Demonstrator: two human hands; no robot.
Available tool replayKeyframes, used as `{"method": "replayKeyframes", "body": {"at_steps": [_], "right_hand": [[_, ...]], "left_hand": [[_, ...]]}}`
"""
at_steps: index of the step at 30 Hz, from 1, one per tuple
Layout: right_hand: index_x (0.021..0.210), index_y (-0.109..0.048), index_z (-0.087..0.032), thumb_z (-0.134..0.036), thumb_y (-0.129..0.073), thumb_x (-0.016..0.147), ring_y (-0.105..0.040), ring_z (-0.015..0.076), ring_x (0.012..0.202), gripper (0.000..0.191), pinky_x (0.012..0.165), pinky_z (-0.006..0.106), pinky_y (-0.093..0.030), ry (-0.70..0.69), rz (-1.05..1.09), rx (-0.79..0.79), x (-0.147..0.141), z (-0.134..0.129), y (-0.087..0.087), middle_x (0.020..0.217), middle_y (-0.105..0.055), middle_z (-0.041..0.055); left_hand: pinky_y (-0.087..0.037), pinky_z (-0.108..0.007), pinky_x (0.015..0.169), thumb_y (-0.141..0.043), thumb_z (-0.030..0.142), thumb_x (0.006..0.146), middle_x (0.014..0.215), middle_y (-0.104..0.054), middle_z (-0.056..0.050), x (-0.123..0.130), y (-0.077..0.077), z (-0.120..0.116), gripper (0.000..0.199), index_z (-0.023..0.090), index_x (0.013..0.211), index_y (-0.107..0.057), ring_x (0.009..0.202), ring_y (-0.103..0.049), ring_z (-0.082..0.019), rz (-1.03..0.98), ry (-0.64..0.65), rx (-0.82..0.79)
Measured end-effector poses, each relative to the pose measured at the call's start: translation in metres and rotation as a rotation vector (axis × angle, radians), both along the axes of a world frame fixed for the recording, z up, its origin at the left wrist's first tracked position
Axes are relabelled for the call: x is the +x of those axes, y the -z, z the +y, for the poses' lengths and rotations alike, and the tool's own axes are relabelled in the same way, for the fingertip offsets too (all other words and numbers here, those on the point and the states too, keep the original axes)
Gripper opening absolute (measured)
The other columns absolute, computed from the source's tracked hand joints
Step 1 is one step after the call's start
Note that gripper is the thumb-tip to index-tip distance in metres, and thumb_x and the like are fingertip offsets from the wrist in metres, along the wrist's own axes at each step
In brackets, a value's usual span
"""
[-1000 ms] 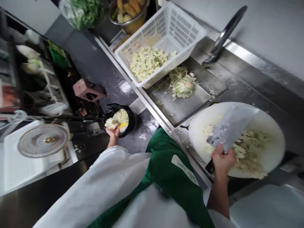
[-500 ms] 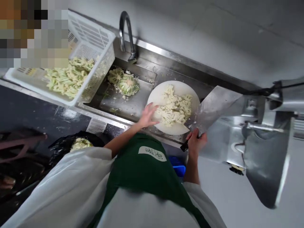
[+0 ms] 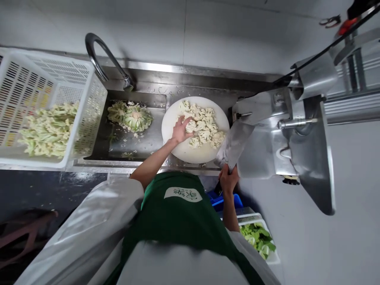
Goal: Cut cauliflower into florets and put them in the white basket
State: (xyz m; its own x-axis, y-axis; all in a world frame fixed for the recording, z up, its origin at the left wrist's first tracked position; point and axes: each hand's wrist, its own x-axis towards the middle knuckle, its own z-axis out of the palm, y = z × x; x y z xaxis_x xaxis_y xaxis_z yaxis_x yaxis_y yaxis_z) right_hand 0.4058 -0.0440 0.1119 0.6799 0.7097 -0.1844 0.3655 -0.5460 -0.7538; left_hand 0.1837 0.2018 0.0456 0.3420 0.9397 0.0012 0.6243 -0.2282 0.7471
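Observation:
Cut cauliflower florets (image 3: 204,125) lie spread over a round white cutting board (image 3: 190,155). My left hand (image 3: 181,130) is over the board with its fingers spread, touching the florets at the left edge of the pile. In my right hand (image 3: 229,180) is a cleaver (image 3: 236,143), gripped by its dark handle beside the board's lower right edge. The broad blade points up and to the right, off the florets. Left of the board, a cauliflower head (image 3: 137,118) and a smaller piece sit in the sink with scattered crumbs.
A white plastic basket (image 3: 86,99) with cauliflower pieces (image 3: 50,130) stands at the left. The tap (image 3: 103,55) arches behind the sink (image 3: 130,148). A metal machine (image 3: 285,138) is close on the right. Below it sit a blue container (image 3: 218,202) and a crate of green leaves (image 3: 258,237).
The view has turned and shifted right, showing the leaf crate. My left hand has moved further onto the board against the florets. The cleaver stays in my right hand, right of the board.

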Motion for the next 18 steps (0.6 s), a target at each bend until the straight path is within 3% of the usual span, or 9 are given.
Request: {"method": "replayKeyframes", "body": {"at_steps": [4, 7, 10, 13, 18], "right_hand": [[0.082, -0.057, -0.024, -0.067, -0.044, 0.093, -0.060, 0.0214, 0.059, 0.046, 0.056, 0.031, -0.047, -0.079, -0.058, -0.078, 0.003, 0.006, -0.006, 0.055, -0.058, 0.0005], [0.085, -0.059, -0.024, -0.068, -0.041, 0.094, -0.063, 0.0237, 0.064, 0.048, 0.059, 0.032, -0.048, -0.112, -0.088, -0.102, 0.003, 0.010, -0.011, 0.058, -0.060, 0.0029], [0.086, -0.060, -0.022, -0.067, -0.040, 0.095, -0.064, 0.0244, 0.070, 0.049, 0.063, 0.032, -0.049, -0.125, -0.095, -0.098, 0.002, 0.014, -0.015, 0.061, -0.061, 0.0042], [0.086, -0.060, -0.022, -0.065, -0.042, 0.095, -0.065, 0.0243, 0.073, 0.048, 0.066, 0.032, -0.049, -0.136, -0.082, -0.103, -0.001, 0.017, -0.015, 0.064, -0.063, 0.0048], [0.085, -0.061, -0.021, -0.063, -0.045, 0.094, -0.064, 0.0234, 0.072, 0.045, 0.068, 0.032, -0.049, -0.175, -0.070, -0.077, -0.006, 0.018, -0.011, 0.065, -0.064, 0.0050]], "left_hand": [[-0.036, -0.050, 0.121, -0.085, 0.059, 0.072, 0.154, -0.035, -0.017, -0.020, -0.002, 0.009, 0.105, 0.025, 0.158, -0.035, 0.146, -0.035, -0.037, -0.366, -0.014, 0.015], [-0.045, -0.046, 0.113, -0.087, 0.055, 0.073, 0.158, -0.030, -0.015, -0.042, -0.001, -0.006, 0.102, 0.029, 0.157, -0.036, 0.144, -0.038, -0.035, -0.493, -0.107, -0.025], [-0.053, -0.039, 0.098, -0.086, 0.050, 0.073, 0.144, -0.046, -0.015, -0.056, 0.008, -0.028, 0.081, 0.024, 0.143, -0.054, 0.122, -0.056, -0.028, -0.497, -0.117, -0.129], [-0.053, -0.036, 0.088, -0.085, 0.047, 0.073, 0.117, -0.059, -0.012, -0.056, 0.018, -0.039, 0.065, 0.019, 0.128, -0.065, 0.097, -0.060, -0.022, -0.436, -0.119, -0.190], [-0.052, -0.032, 0.084, -0.089, 0.039, 0.065, 0.115, -0.058, -0.010, -0.046, 0.020, -0.033, 0.058, 0.019, 0.115, -0.067, 0.095, -0.058, -0.020, -0.392, -0.141, -0.148]]}}
